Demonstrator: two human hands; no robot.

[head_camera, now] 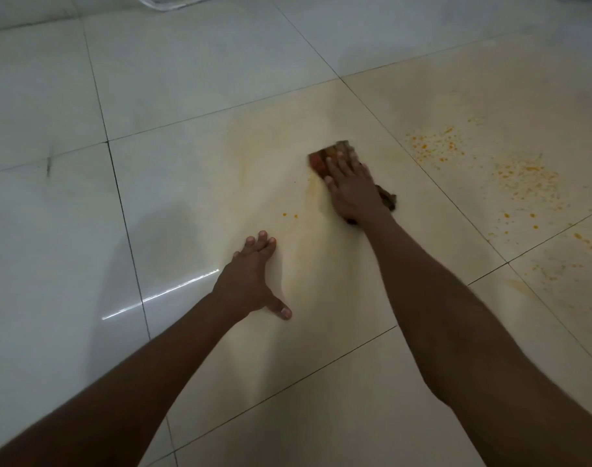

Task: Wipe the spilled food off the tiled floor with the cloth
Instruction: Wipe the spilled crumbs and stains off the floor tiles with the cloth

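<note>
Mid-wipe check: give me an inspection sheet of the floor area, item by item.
Surface: tiled floor, glossy, yellowish smear around the wiping zone.
Job's things: cloth, stained orange, pressed flat on the floor; spilled food as orange specks, mostly right of the cloth; two specks lie between the hands.
Clutter: a dark mark at far left; nature unclear.
Grippers: right hand flat on the cloth; left hand spread on bare tile, holding nothing.
Cables: nothing seen.
Surroundings: a pale object at top edge, unidentifiable.
</note>
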